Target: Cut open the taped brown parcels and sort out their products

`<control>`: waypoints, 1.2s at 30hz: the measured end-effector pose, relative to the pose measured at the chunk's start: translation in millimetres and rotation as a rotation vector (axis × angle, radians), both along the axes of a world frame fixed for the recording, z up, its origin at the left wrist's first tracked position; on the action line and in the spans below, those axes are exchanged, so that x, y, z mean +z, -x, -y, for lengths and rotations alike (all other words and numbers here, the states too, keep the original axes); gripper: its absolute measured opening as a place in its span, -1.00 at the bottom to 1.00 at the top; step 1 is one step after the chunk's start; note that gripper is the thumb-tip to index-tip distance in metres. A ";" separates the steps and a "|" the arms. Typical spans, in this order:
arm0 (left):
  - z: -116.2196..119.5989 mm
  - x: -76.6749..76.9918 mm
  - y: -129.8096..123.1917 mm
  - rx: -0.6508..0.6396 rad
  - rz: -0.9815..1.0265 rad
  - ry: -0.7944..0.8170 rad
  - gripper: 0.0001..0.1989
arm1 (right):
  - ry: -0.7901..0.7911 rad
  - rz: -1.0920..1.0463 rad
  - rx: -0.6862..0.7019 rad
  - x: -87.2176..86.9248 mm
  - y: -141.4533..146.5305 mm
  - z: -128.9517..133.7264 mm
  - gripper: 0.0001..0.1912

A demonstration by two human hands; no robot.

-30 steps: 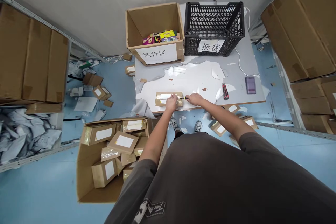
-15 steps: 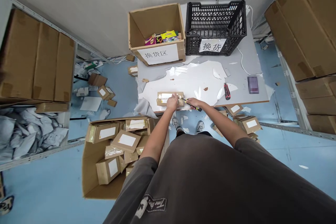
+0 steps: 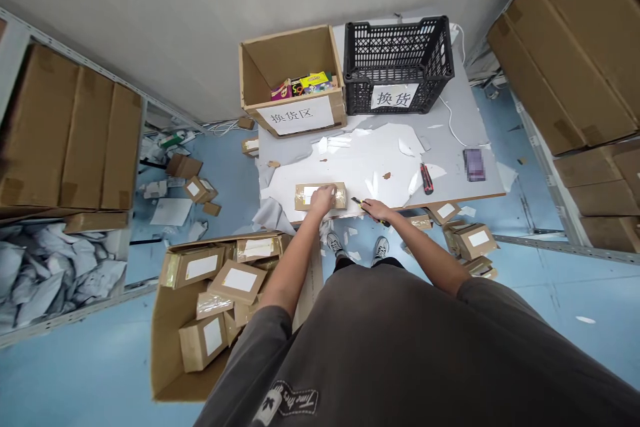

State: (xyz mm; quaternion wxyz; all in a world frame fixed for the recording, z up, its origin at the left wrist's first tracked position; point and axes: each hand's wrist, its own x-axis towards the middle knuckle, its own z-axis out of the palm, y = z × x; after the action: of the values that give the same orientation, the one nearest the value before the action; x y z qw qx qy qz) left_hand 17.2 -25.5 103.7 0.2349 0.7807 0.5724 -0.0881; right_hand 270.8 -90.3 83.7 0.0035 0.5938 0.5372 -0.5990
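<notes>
A small taped cardboard box with a white label lies at the table's front edge. My left hand rests over the box's right half, fingers curled onto it and partly hiding the label. My right hand grips a yellow-and-black utility knife, its tip pointing left and a short gap away from the box's right end. Farther right on the table is a red-and-black utility knife.
An open carton of colourful packs and a black crate stand at the table's back. Paper scraps and a purple item lie on the table. Below left is a large carton of parcels. Shelves with boxes flank both sides.
My right hand has drawn the knife away from the box's right end, opening a gap. My left hand stays on the box. The camera view has shifted slightly.
</notes>
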 end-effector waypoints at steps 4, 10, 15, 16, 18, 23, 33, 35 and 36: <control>-11.0 -3.2 -5.5 0.012 -0.051 -0.038 -0.52 | -0.149 0.106 -0.010 6.1 0.9 -2.2 -0.55; -11.2 -17.5 -11.3 -0.027 -0.023 -0.047 -0.49 | -0.275 0.224 0.082 4.9 12.7 -6.1 -0.52; -1.1 -29.6 2.4 -0.099 0.022 -0.092 -0.49 | -0.371 0.311 0.196 6.3 18.9 -18.7 -0.61; 1.0 -33.0 5.6 -0.107 0.028 -0.090 -0.48 | -0.391 0.325 0.221 5.9 19.2 -21.5 -0.61; 5.1 -40.9 11.1 -0.117 0.040 -0.083 -0.48 | -0.431 0.345 0.269 4.0 18.0 -27.5 -0.60; 14.0 -58.7 16.9 -0.093 0.070 -0.114 -0.50 | -0.549 0.346 0.390 -6.6 9.3 -43.5 -0.61; 21.0 -68.4 16.3 -0.030 0.148 -0.096 -0.45 | -0.648 0.268 0.535 -19.3 -3.7 -75.3 -0.61; 21.2 -69.0 16.3 -0.023 0.159 -0.091 -0.43 | -0.643 0.265 0.538 -17.5 -6.4 -81.0 -0.63; 21.4 -69.4 16.3 -0.020 0.163 -0.090 -0.43 | -0.636 0.264 0.539 -16.2 -7.5 -83.1 -0.63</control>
State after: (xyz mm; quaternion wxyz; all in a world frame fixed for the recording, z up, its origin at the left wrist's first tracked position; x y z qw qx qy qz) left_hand 0.8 -46.9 34.4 0.2445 0.8007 0.5469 -0.0010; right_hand 278.2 -7.2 67.5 0.0455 0.4753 0.8257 -0.3005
